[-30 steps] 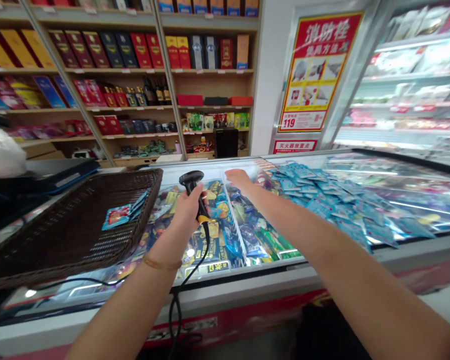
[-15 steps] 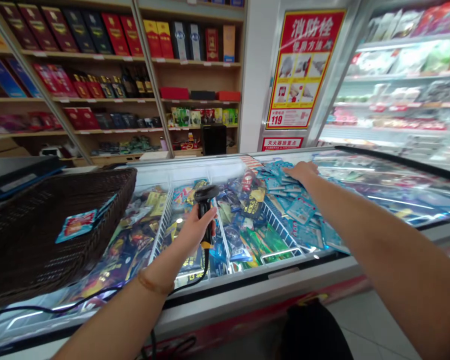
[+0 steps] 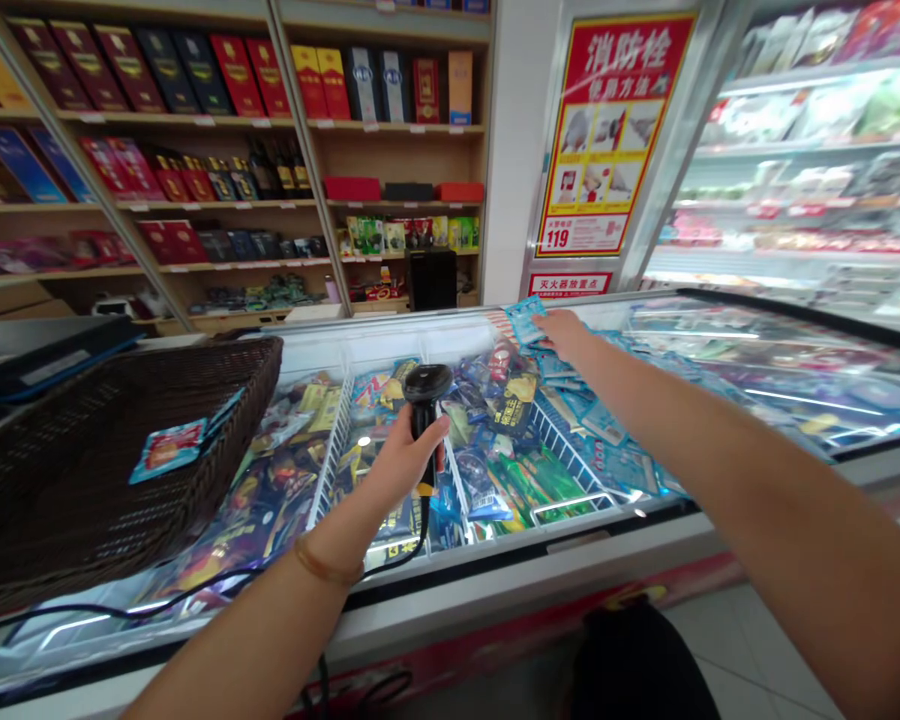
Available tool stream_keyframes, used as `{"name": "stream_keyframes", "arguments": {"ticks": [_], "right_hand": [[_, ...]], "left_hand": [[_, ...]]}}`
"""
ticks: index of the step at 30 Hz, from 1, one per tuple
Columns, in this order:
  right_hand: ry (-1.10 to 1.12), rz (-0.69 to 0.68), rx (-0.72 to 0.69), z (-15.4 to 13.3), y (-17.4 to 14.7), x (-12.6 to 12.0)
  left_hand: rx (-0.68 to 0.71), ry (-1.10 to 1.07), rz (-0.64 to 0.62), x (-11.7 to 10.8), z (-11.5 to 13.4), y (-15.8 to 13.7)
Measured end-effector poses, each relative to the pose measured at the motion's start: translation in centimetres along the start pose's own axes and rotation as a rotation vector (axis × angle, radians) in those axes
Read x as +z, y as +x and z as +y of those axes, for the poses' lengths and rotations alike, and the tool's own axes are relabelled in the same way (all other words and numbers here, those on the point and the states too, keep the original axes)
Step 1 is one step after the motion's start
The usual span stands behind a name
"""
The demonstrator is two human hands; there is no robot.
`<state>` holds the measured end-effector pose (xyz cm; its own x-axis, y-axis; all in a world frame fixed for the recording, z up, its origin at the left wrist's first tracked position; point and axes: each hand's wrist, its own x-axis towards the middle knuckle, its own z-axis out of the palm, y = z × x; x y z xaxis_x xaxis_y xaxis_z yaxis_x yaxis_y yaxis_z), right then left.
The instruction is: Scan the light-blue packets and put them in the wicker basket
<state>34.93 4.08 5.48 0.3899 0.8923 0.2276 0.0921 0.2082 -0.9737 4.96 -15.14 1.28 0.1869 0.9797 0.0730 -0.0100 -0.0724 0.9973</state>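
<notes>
Wrapped round the handle of a black corded barcode scanner (image 3: 428, 384), my left hand (image 3: 411, 452) holds it upright over the freezer's wire baskets. My right hand (image 3: 564, 332) is at the far side of the freezer, closed on a light-blue packet (image 3: 526, 320) that stands above a heap of similar blue packets (image 3: 607, 418). On the left, a dark brown wicker basket (image 3: 67, 480) rests on the freezer. In it lies a blue packet with a red picture (image 3: 169, 449), and another packet leans against its side.
The chest freezer (image 3: 510, 580) has white wire dividers (image 3: 333, 450) between bagged goods. The scanner's black cable (image 3: 217, 582) runs left across its front edge. Behind stand shelves of boxes (image 3: 187, 115), a fire-hydrant poster (image 3: 607, 140) and a lit display fridge (image 3: 810, 180) on the right.
My right hand has moved left and lifted a blue packet out of the heap. The scanner has shifted slightly right in my left hand, and its head has turned towards me.
</notes>
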Motion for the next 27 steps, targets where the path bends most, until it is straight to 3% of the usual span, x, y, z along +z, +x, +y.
{"name": "stream_keyframes", "arguments": {"ticks": [5, 8, 12, 17, 27], "right_hand": [[0.274, -0.213, 0.219, 0.1, -6.8, 8.6], [0.373, -0.255, 0.263, 0.8, -10.5, 11.4], [0.349, -0.274, 0.2, 1.5, -12.4, 11.6], [0.356, -0.357, 0.185, 1.4, -12.0, 10.2], [0.379, -0.354, 0.154, 0.4, -12.2, 10.0]], "left_hand": [[0.02, -0.026, 0.011, 0.1, -0.9, 0.3], [0.022, -0.029, 0.018, 0.0, -1.3, 0.5], [0.025, -0.026, 0.029, 0.1, -1.1, 0.4], [0.012, 0.005, -0.005, 0.5, -0.8, 0.0], [0.011, 0.051, -0.051, 0.7, -0.3, -0.3]]}}
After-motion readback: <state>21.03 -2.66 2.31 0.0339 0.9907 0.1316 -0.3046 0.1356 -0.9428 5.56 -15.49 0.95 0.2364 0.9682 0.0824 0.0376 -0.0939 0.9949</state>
